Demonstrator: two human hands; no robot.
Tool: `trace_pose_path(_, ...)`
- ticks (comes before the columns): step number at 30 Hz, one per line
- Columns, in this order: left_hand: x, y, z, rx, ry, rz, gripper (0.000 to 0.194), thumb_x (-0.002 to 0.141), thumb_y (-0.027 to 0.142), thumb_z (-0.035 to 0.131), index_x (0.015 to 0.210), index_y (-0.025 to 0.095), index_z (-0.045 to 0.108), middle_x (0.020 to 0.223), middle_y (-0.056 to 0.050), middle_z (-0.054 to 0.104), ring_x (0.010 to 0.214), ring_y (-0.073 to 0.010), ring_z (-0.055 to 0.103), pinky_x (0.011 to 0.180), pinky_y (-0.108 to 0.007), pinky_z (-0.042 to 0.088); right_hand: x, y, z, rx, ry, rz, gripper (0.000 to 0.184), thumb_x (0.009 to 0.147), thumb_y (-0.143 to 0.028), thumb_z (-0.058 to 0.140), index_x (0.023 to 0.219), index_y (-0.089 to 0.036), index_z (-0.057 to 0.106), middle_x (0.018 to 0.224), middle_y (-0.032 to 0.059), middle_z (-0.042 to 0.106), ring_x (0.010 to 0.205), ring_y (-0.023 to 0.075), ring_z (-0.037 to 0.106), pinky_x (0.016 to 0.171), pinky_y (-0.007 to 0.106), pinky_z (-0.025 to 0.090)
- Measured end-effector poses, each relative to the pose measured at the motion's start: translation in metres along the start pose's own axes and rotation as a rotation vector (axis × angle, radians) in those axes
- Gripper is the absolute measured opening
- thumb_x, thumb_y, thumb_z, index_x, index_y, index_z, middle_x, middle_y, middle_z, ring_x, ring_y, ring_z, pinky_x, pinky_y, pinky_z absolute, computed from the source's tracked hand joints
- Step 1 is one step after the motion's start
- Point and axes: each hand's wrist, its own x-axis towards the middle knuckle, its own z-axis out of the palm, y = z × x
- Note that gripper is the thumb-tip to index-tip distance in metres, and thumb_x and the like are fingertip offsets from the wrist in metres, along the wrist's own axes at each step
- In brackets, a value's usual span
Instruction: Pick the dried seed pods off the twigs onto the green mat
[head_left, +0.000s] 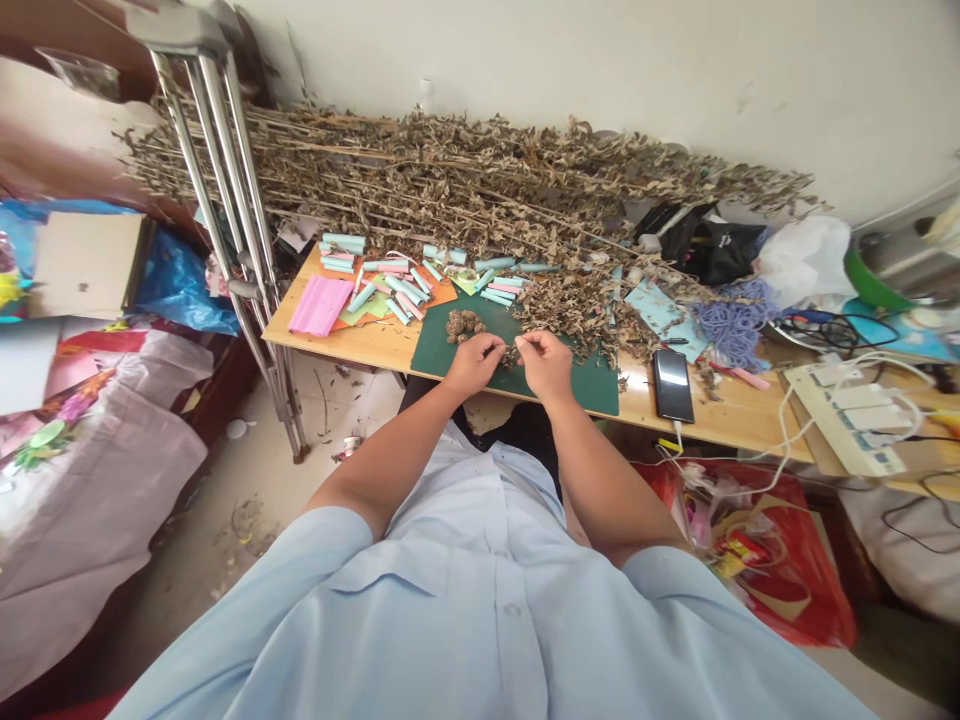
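Note:
My left hand (475, 364) and my right hand (546, 366) are close together over the front of a green mat (589, 392). Both have thumb and fingers pinched on a small bit of dried leaf (510, 355), which the fingertips partly hide. Just beyond my left hand, several rolled brown balls of dried leaf (465, 326) sit in a cluster on the mat. A loose heap of dried leaves (570, 308) spreads behind and beside my right hand.
Dried leafy stalks (450, 170) lie along the wall. Blue and pink paper rolls (405, 290) and a pink paper stack (320, 306) are at left, near metal crutches (232, 190). At right are a phone (673, 385), purple cord (731, 325) and a power strip (847, 415).

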Motion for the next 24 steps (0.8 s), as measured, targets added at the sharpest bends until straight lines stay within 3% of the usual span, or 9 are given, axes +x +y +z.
trace_pose_path(5,0.000,0.002,-0.001,-0.014,0.019,-0.031,0.019,0.095,0.028,0.054,0.090,0.016,0.068,0.087,-0.004,0.068,0.084,-0.0161,0.062,0.081,-0.028,0.048,0.000,0.003,-0.003,0.045,0.094,0.002,0.029,0.082,-0.048,0.064,0.084,-0.020,0.070,0.062,-0.0006,0.063,0.055,0.0173,0.059,0.062,0.032,0.050)
trace_pose_path(9,0.000,0.002,-0.001,-0.036,0.037,-0.035,0.018,0.095,0.028,0.054,0.090,0.017,0.068,0.087,-0.003,0.067,0.084,-0.0159,0.061,0.080,-0.027,0.048,-0.004,0.010,-0.004,0.046,0.037,0.031,0.038,0.082,-0.052,0.063,0.097,-0.019,0.075,0.068,0.0026,0.068,0.056,0.0181,0.061,0.062,0.033,0.051)
trace_pose_path(13,0.000,0.002,-0.001,-0.024,0.032,-0.035,0.018,0.094,0.028,0.054,0.090,0.017,0.068,0.087,-0.004,0.068,0.084,-0.0161,0.061,0.081,-0.028,0.048,-0.008,0.015,-0.001,0.153,-0.014,0.022,0.047,0.089,-0.058,0.052,0.106,-0.021,0.073,0.092,0.0053,0.074,0.059,0.0152,0.061,0.061,0.032,0.052)
trace_pose_path(15,0.000,0.002,-0.001,-0.026,0.029,-0.033,0.018,0.094,0.028,0.054,0.090,0.017,0.068,0.087,-0.004,0.068,0.084,-0.0160,0.062,0.081,-0.028,0.048,-0.009,0.018,0.002,0.186,-0.021,0.023,0.047,0.086,-0.059,0.056,0.107,-0.020,0.072,0.099,0.0059,0.074,0.060,0.0142,0.061,0.061,0.032,0.054)
trace_pose_path(19,0.000,0.003,0.000,-0.023,0.011,-0.030,0.019,0.094,0.029,0.054,0.090,0.017,0.068,0.088,-0.004,0.068,0.083,-0.0160,0.061,0.079,-0.028,0.048,-0.005,0.020,0.007,0.147,-0.064,0.028,0.046,0.075,-0.052,0.071,0.108,-0.020,0.071,0.096,0.0058,0.073,0.066,0.0161,0.062,0.063,0.033,0.057)
trace_pose_path(24,0.000,0.003,-0.001,-0.056,-0.018,-0.005,0.017,0.093,0.028,0.056,0.091,0.016,0.068,0.087,-0.004,0.067,0.082,-0.0154,0.060,0.079,-0.027,0.049,-0.002,0.016,0.007,0.055,-0.070,0.033,0.027,0.078,-0.046,0.066,0.085,-0.020,0.071,0.076,0.0030,0.071,0.060,0.0174,0.062,0.064,0.034,0.055)
